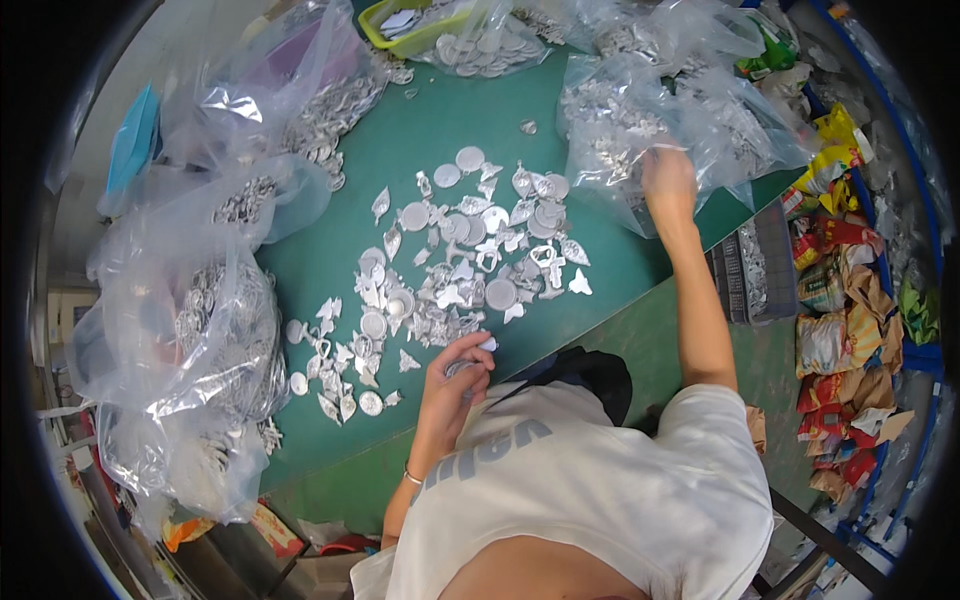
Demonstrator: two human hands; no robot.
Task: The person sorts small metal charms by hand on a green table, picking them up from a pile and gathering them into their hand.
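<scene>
Silver metal pieces sit in the left hand [455,375], which is curled around a small bunch of them near the front edge of the green table [420,130]. The fingers are bent shut over the pieces, and a thin bracelet [412,477] goes around that wrist.

Just past this hand lies the loose pile of silver pieces [450,270], spread flat on the table. Some are round like coins, some are shaped like leaves, and some look like little rings. They lie close together, many touching.

The right hand [668,178] is stretched far out to the right side of the table. It rests on a clear plastic bag [640,120] full of the same silver pieces. The fingers press into the bag's plastic and seem to pinch it, but how tight they hold is hard to see.

More clear bags stand around the pile. A big one [190,330] is on the left, stuffed with silver pieces, and another [300,90] is behind it. At the far edge sits a yellow-green tray [385,30] with pieces in it, and a bag [490,45] next to it.

Right of the table is a grey crate [770,260] with metal parts inside. Beyond that are lots of colourful snack wrappers [840,330] in a heap. The person wears a white shirt [600,490].
</scene>
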